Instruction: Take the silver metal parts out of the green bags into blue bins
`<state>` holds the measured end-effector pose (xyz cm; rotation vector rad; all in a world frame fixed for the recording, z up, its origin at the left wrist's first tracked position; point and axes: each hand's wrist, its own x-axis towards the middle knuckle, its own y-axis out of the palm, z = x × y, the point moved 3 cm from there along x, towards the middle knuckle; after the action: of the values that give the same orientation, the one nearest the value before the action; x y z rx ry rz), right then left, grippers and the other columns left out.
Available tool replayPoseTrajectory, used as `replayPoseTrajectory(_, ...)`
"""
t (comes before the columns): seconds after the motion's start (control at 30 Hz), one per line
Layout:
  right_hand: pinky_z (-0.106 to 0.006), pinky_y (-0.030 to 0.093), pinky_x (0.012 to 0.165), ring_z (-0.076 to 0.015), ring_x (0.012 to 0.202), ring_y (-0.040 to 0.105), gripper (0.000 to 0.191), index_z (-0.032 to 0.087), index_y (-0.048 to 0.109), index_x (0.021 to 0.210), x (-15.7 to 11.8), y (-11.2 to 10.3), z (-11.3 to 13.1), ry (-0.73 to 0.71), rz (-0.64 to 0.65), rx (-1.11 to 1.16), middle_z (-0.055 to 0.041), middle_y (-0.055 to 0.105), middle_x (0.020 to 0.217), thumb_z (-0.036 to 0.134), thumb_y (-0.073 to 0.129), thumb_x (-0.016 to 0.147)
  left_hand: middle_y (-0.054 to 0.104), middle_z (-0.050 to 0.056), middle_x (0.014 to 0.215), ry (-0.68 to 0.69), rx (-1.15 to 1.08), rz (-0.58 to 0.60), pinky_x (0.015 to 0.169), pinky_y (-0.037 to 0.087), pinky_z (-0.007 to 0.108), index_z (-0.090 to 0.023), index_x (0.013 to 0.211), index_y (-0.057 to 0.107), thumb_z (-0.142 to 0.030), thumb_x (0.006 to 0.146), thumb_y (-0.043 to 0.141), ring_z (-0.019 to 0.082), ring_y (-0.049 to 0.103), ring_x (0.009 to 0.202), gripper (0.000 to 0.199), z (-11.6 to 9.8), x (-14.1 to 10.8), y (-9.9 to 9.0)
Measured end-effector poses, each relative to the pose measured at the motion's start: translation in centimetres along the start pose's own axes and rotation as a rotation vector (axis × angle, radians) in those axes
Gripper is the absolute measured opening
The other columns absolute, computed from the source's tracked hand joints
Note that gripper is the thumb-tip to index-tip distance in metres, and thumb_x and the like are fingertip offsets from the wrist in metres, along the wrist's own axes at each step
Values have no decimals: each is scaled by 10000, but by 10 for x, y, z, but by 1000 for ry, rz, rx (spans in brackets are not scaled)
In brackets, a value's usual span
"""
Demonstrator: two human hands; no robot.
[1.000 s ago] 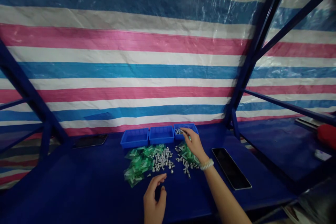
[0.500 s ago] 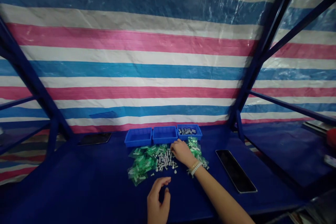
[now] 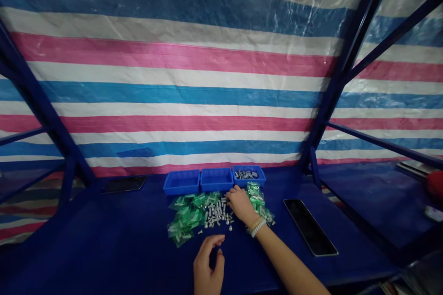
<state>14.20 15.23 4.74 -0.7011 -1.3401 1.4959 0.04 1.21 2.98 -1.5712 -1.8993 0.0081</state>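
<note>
A wide plastic tarpaulin in pink, white and blue stripes (image 3: 173,69) hangs behind a dark-blue steel-framed work table (image 3: 104,249). Three rectangular blue plastic bins (image 3: 217,179) stand in a row at the table's far edge. A black glass-faced tablet (image 3: 310,227) lies to the right of the bins, and a black smartphone (image 3: 123,184) lies well to their left. Directly in front of the bins are scattered clear-and-green plastic packets (image 3: 187,214). Among them sits a heap of small silver cylindrical metal parts (image 3: 216,212), and more of these parts (image 3: 246,174) lie in the rightmost bin. The person's right hand (image 3: 240,205), wearing a beaded bracelet (image 3: 256,227), rests at the heap's edge with fingers curled downward; whether they grasp a part cannot be told. The left hand (image 3: 207,258), nearer the camera, hovers in front of the heap, fingers loosely curled and empty.
</note>
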Motion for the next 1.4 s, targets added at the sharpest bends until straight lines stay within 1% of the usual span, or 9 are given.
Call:
replayPoseTrajectory(0.2, -342, 397, 838, -255, 1017, 546, 61, 165, 670, 814, 2, -2, -4, 6, -24, 65, -96, 654, 978, 153, 616, 840, 716, 64, 902, -30, -27, 8, 764, 564, 357, -213, 956, 702, -186, 818, 501, 233, 685, 839, 245, 1, -1, 2)
replayPoseTrajectory(0.33, -305, 426, 821, -217, 946, 592, 76, 149, 644, 879, -7, -14, -5, 26, -84, 140, -87, 663, 949, 115, 590, 838, 707, 70, 926, -78, -66, -10, 785, 554, 368, -212, 986, 695, -195, 802, 522, 236, 676, 848, 253, 7, -3, 1)
replayPoseTrajectory(0.5, -235, 460, 663, -151, 691, 623, 146, 171, 591, 871, -51, -38, 8, 19, -259, 611, -1, 661, 743, 62, 575, 774, 680, 104, 1085, -249, -242, -1, 851, 536, 388, -200, 1115, 639, -224, 759, 572, 232, 671, 892, 363, 11, 3, 2)
replayPoseTrajectory(0.67, -223, 423, 611, -132, 634, 564, 216, 187, 585, 815, -96, -56, 36, 2, -329, 722, 33, 576, 682, 6, 541, 707, 690, 116, 1101, -410, -533, 143, 840, 540, 352, -195, 1181, 619, -248, 732, 633, 234, 676, 902, 453, -6, 8, 13)
replayPoseTrajectory(0.83, -242, 412, 657, -147, 727, 534, 243, 190, 582, 826, -110, -67, 53, -31, -333, 666, 12, 516, 758, -13, 539, 699, 724, 108, 1048, -518, -772, 268, 900, 507, 372, -179, 1086, 702, -249, 714, 688, 282, 657, 994, 380, -15, -4, 26)
replayPoseTrajectory(0.9, -248, 419, 678, -152, 756, 537, 234, 191, 582, 835, -111, -68, 54, -52, -326, 684, 2, 526, 792, -4, 552, 708, 740, 102, 1000, -594, -875, 248, 889, 514, 390, -176, 1006, 736, -237, 675, 711, 297, 661, 981, 337, -17, -8, 27)
replayPoseTrajectory(1.0, -238, 424, 669, -144, 750, 542, 219, 196, 576, 822, -111, -68, 51, -57, -340, 742, 5, 553, 796, 4, 560, 717, 749, 100, 951, -688, -967, 108, 905, 511, 397, -174, 968, 753, -215, 625, 738, 297, 669, 972, 346, -19, -9, 20)
replayPoseTrajectory(1.13, -230, 434, 612, -130, 658, 536, 185, 202, 581, 820, -112, -63, 42, 3, -396, 846, 20, 566, 735, 43, 586, 726, 713, 106, 1089, -649, -906, -23, 924, 510, 361, -187, 992, 749, -216, 644, 739, 288, 629, 1072, 350, -24, -3, 7)
replayPoseTrajectory(1.4, -295, 541, 753, -197, 875, 652, 186, 216, 633, 962, -113, -49, 41, 101, -393, 1237, -51, 648, 934, 170, 632, 782, 658, 101, 1186, -437, -675, 94, 918, 522, 363, -219, 1171, 660, -289, 769, 647, 276, 606, 1105, 408, -30, -3, 8)
